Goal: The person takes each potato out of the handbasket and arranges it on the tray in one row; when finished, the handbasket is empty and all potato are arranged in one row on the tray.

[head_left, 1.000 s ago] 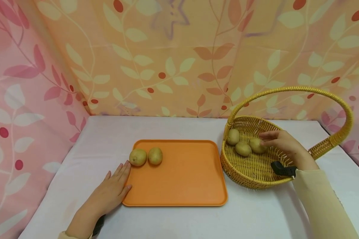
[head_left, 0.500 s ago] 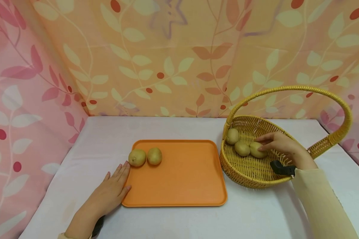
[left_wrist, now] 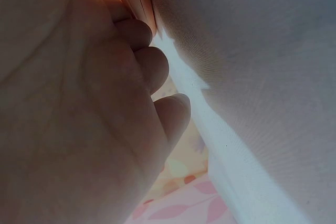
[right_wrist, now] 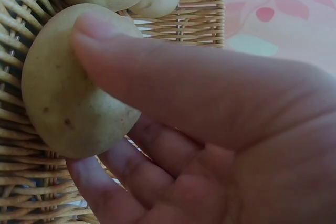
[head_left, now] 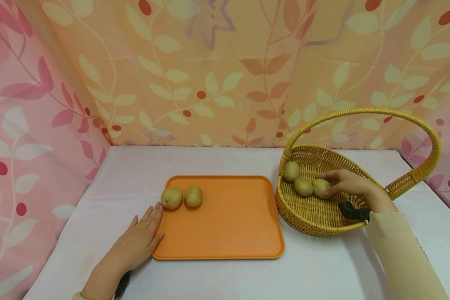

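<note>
By the right grip [head_left: 346, 183], a potato [head_left: 320, 188] is pinched inside the basket [head_left: 316, 216], its right side covered in the head view. The tray [head_left: 232, 225], bare right of two other potatoes [head_left: 193, 196], is touched at its left edge by the relaxed left grip [head_left: 140, 233]. In the left wrist view, the tray is cropped at the top; in the right, some fingers [right_wrist: 169, 149] are partly hidden behind the potato.
</note>
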### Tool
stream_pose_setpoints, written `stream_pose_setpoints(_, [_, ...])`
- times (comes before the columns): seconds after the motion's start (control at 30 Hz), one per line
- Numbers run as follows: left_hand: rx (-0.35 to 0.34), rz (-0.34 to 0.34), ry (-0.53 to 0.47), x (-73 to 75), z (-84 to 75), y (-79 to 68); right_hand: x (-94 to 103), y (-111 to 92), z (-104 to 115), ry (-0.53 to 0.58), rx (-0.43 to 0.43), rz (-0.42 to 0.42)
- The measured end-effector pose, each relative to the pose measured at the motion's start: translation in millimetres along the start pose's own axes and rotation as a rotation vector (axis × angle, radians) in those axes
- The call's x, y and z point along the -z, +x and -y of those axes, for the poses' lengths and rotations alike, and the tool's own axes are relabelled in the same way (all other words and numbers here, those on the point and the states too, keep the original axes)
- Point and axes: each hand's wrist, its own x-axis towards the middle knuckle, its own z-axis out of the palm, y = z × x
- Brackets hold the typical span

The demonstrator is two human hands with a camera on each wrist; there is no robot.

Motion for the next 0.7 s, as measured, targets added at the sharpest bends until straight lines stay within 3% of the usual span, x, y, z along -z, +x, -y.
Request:
stream_pose_setpoints(0.3, [0.005,0.0,-0.006,0.7,1.6,-1.0,-0.5,-0.9,4.2,-0.029,0.042,0.007])
stream_pose_setpoints(0.53, [-0.002,-0.004,-0.008,1.2,-0.3,-0.8,1.3,-5.3,11.5,-0.101,0.01,0.106])
stream_pose_setpoints(0.7, [-0.011,-0.012,-0.002,0.7,-0.9,-0.2,0.2,-7.1,15.3,-0.159,0.035,0.152])
